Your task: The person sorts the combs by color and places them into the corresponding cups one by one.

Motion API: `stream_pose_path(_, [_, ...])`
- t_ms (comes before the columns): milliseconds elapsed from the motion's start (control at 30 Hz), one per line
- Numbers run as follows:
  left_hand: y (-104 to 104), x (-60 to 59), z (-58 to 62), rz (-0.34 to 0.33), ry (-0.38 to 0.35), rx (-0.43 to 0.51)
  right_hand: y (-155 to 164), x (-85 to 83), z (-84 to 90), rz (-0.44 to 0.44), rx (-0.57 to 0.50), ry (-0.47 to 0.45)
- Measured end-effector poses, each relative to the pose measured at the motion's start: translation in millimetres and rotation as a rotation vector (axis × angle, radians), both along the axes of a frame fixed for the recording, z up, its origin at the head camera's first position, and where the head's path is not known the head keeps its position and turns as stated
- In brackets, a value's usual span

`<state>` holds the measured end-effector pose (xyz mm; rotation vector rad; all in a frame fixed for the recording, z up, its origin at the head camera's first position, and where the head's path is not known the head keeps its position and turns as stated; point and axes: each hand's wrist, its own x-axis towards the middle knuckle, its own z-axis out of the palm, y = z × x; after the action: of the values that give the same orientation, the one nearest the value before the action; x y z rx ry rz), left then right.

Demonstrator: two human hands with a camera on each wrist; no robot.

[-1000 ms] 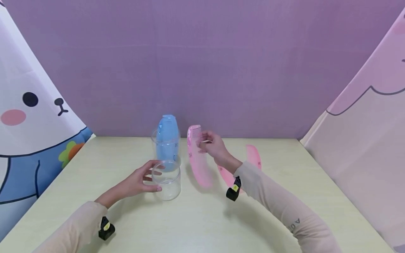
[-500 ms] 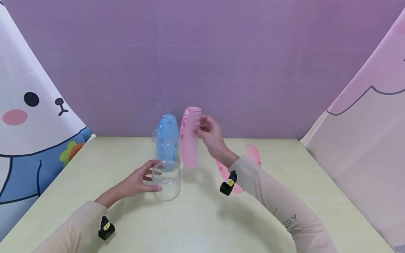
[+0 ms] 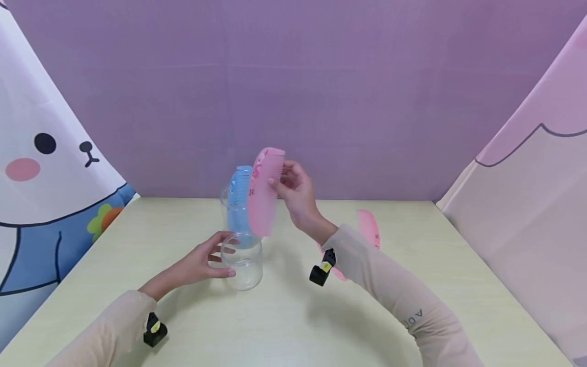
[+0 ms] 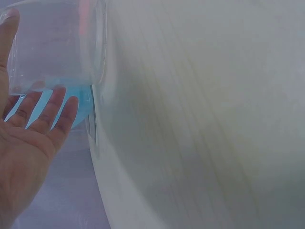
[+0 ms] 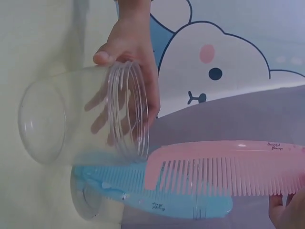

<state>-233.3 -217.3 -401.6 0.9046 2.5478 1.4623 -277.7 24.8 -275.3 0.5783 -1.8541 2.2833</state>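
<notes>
A: Pink comb [image 3: 262,192] was the piece you had in the air, wasn't it? Start from what sat closest to you.

B: Closest was your left hand [image 3: 202,262], its fingers curled against the side of the empty clear jar [image 3: 242,261] standing upright on the counter [image 3: 293,316]. The left wrist view showed your fingertips [image 4: 57,102] laid on the wall of that jar, so the grip there was a light cupping hold.

A: And past the jar?

B: Your right hand [image 3: 295,191] held the comb up above the counter, pinched at its toothed upper end, the plain end hanging down just over the empty jar's mouth. In the right wrist view the comb lay alongside the blue comb [image 5: 157,198].

A: How would you judge its handling?

B: I'd say it was light, thin and stiff plastic, smooth enough to slip. You pinched it across the teeth, which could flex; the solid spine looked like the firmer place to hold.

A: Further back?

B: The blue comb stood upright in a second clear jar [image 3: 229,204], just behind the first. Another pink comb [image 3: 369,229] lay flat on the counter to your right, partly hidden by your sleeve. Beyond that hung the purple backdrop [image 3: 321,92].
</notes>
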Motion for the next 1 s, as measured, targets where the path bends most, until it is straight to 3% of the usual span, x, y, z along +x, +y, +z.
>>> stream_pose_path(467, [-0.3, -2.1, -0.7, -0.008, 0.0, 0.004, -16.0, 10.9, -5.5, 0.067, -0.101, -0.014])
stream_pose_path(1000, [0.9, -2.2, -0.3, 0.016, -0.01, -0.014, -28.7, 20.1, -42.5, 0.071, 0.032, -0.078])
